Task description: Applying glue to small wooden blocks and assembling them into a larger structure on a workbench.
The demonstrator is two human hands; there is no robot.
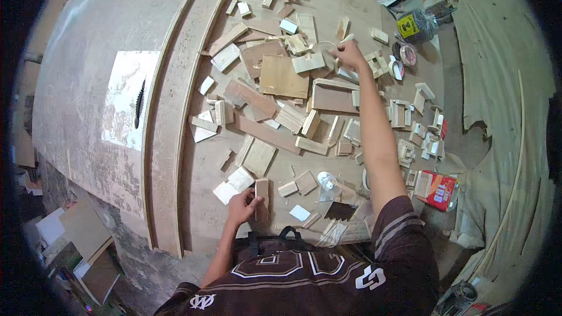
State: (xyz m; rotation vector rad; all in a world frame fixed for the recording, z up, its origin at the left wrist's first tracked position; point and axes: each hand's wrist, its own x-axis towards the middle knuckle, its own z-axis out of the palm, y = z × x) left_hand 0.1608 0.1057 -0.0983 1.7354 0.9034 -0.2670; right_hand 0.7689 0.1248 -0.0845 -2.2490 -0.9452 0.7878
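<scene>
Near the table's front edge, my left hand (239, 207) has its thumb and fingers closed on a small reddish-brown wooden block (261, 203). White pieces of board (235, 184) lie just beyond that hand. My right arm stretches far across the table. My right hand (347, 56) is closed among the scattered wood at the far side; a small pale tip shows beside the fingers, but I cannot make out what they hold. Close to it lie a pale wooden block (308, 62) and a small assembled wooden piece (376, 64).
Wood offcuts cover the table, with a tan square board (284, 76) in the middle. A saw blade (140, 104) rises from the surface at left, beside long wooden strips (193, 99). At right are tape rolls (406, 54), a red box (440, 191) and small wooden assemblies (401, 114).
</scene>
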